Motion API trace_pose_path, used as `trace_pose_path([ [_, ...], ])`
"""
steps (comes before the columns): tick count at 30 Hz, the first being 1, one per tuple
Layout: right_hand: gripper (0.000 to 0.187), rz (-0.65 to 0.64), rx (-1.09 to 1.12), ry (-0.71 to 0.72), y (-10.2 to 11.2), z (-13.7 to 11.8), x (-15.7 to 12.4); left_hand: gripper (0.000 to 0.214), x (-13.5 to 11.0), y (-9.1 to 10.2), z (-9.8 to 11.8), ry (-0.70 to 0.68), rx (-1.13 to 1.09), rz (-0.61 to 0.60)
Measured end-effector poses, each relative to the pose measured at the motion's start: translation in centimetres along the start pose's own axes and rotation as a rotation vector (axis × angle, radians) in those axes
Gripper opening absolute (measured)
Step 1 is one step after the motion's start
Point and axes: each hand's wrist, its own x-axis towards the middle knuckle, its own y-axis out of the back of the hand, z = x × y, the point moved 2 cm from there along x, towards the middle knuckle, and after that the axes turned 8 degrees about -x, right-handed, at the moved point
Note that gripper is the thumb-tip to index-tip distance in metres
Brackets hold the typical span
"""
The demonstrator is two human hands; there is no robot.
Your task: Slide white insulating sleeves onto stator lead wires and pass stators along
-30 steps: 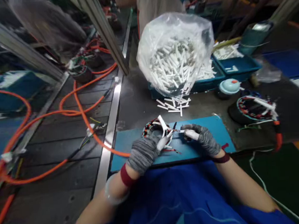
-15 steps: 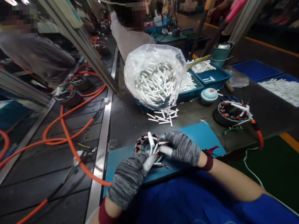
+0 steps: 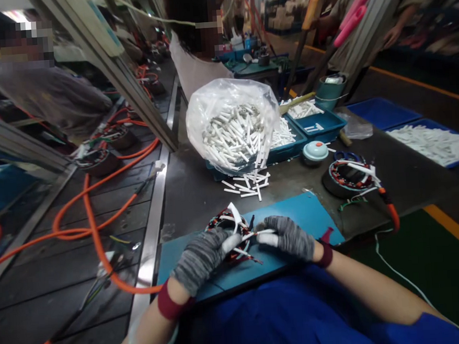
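A motor stator point(image 3: 216, 221) with wound coils and loose lead wires lies on a blue mat point(image 3: 307, 216). My left hand point(image 3: 204, 257), in a grey striped glove with white fingertips, pinches a white-sleeved lead wire point(image 3: 250, 235) at the stator's right side. My right hand point(image 3: 289, 239), gloved alike, is closed on the right end of that same lead. A thicker white sleeve point(image 3: 235, 214) sticks up from the coils. Dark and reddish lead ends show beside and below my fingers, which hide part of the stator.
A clear bag point(image 3: 232, 124) of white tubes sits behind the mat, with loose tubes point(image 3: 250, 186) before it. At right are a blue lidded bowl point(image 3: 315, 151) and another stator point(image 3: 346, 179). Orange cables point(image 3: 90, 229) cross the slatted line at left. Co-workers are beyond.
My right hand has moved slightly right, away from the stator's centre, and the white-sleeved lead now spans between both hands. The camera view has shifted a little.
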Motion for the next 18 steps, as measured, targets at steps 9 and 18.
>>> trace_pose_path([
  [9,0.072,-0.255,0.074,-0.186,-1.5,-1.0,1.2,0.028,0.3,0.4,0.4,0.075,-0.004,-0.120],
  [18,0.040,-0.108,-0.031,-0.107,1.1,-1.4,0.0,0.039,0.6,0.0,1.8,0.165,0.036,-0.075],
])
